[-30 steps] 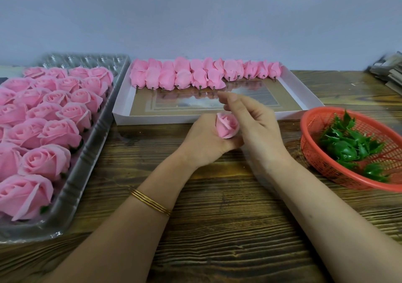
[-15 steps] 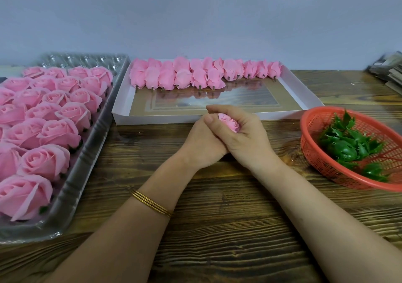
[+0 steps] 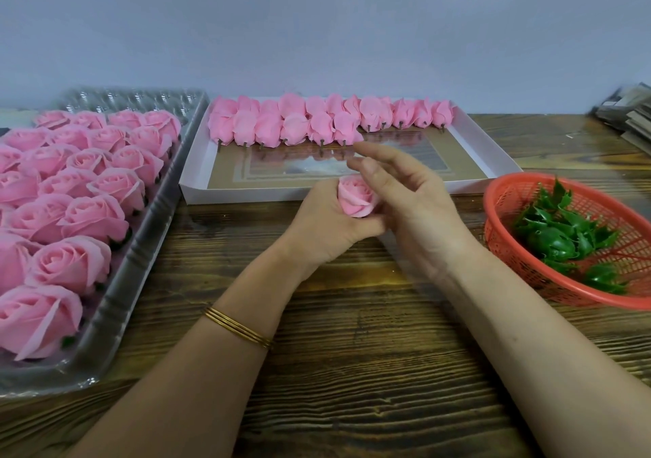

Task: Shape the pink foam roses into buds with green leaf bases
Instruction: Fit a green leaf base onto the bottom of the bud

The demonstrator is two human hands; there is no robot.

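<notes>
Centre of counter (image 3: 352,369): one pink foam rose (image 3: 355,198), petals wrapped close into a rounded bud; outer petal edge curling across the front; swirl at the top facing the camera; base hidden, so cannot tell whether fitted with a green piece.

Edges and room: to the left, clear plastic tray (image 3: 141,246) packed with open roses (image 3: 81,218), long rim near the left forearm; straight ahead, white box (image 3: 246,195), front wall just beyond the hands, with a row of finished buds (image 3: 317,119) along the far side, short stems toward the camera; to the right, orange basket (image 3: 521,267) of green leaf bases (image 3: 560,239), rim near the right wrist; bare wood grain between tray and basket and nearer the body; stack of papers (image 3: 627,115) at the far right edge, well apart.

Grip: held upright in left hand (image 3: 324,228), curled round the lower half, thumb pressed under the front; gold bangles (image 3: 239,327) on that wrist. Right hand (image 3: 419,211) just beside the rose on its right, holding nothing; fingers (image 3: 366,166) loosely spread, half straight, tips above and slightly beyond the bud; contact with petals not clear; slight blur there.
</notes>
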